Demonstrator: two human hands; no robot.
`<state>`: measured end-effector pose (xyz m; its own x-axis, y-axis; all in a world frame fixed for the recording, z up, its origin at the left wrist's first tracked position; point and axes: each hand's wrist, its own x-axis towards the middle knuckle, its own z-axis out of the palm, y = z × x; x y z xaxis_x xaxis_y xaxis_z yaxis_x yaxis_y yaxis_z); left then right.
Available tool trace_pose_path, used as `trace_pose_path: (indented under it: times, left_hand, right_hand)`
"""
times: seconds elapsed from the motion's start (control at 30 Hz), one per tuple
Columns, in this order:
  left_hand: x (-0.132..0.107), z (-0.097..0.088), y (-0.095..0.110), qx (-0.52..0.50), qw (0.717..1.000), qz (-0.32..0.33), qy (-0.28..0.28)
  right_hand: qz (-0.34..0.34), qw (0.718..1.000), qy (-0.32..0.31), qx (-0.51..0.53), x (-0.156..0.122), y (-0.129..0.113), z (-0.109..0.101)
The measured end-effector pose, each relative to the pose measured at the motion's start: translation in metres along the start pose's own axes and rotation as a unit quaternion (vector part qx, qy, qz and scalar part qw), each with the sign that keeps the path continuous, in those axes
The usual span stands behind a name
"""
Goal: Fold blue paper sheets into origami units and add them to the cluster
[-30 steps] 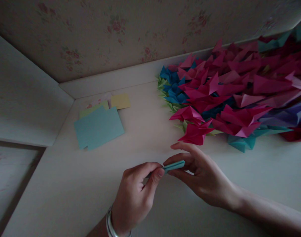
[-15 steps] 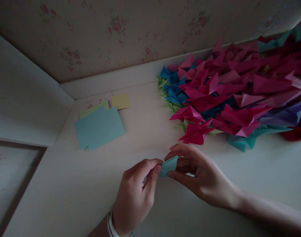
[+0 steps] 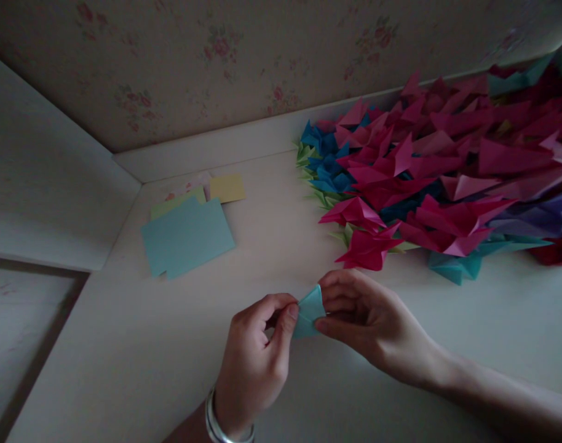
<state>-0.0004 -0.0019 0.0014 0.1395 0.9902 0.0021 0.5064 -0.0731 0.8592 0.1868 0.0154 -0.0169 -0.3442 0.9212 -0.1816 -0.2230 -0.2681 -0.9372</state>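
Note:
Between my two hands is a small folded piece of light turquoise origami paper (image 3: 310,312), raised a little over the white tabletop. My left hand (image 3: 261,354) pinches its left edge between thumb and fingertips. On the other side, my right hand (image 3: 361,317) grips the right edge, thumb in front and fingers curled behind. One pointed corner of the paper sticks up, and a crease runs across its face. The fingers cover parts of both side edges.
A big heap of folded paper origami (image 3: 428,178), mostly pink with blue, green and purple, lies at the right. Flat turquoise sheets (image 3: 189,240), a green sheet (image 3: 179,203) and a yellow sheet (image 3: 227,188) lie back left. A white panel (image 3: 45,166) stands at the left.
The folded paper has turned so that more of its face shows and its corner points up. My right hand's fingers have closed in on its right edge.

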Motion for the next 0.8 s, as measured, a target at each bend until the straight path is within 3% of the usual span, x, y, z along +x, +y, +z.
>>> trace_pose_path:
  times: [0.1,0.3,0.47,0.67,0.8]
  left_hand:
    - [-0.002,0.003,0.001,0.03,1.0,0.003,0.0]
    - [-0.006,0.009,0.001,0.075,0.996,0.046,0.002]
    - [-0.009,0.012,-0.002,0.091,0.992,0.085,-0.023]
    - [-0.008,0.015,-0.004,0.11,0.991,0.07,-0.027]
    - [-0.009,0.015,-0.003,0.104,0.991,0.079,-0.035]
  right_hand:
    - [0.011,0.999,-0.018,-0.031,0.001,-0.001,-0.001]
    - [0.004,0.983,0.005,-0.182,0.002,-0.008,-0.004]
    - [-0.02,0.979,-0.002,-0.205,0.003,-0.012,-0.003]
    - [-0.019,0.966,-0.024,-0.255,0.002,-0.013,-0.005]
    - [-0.03,0.961,0.014,-0.275,0.001,-0.015,-0.008]
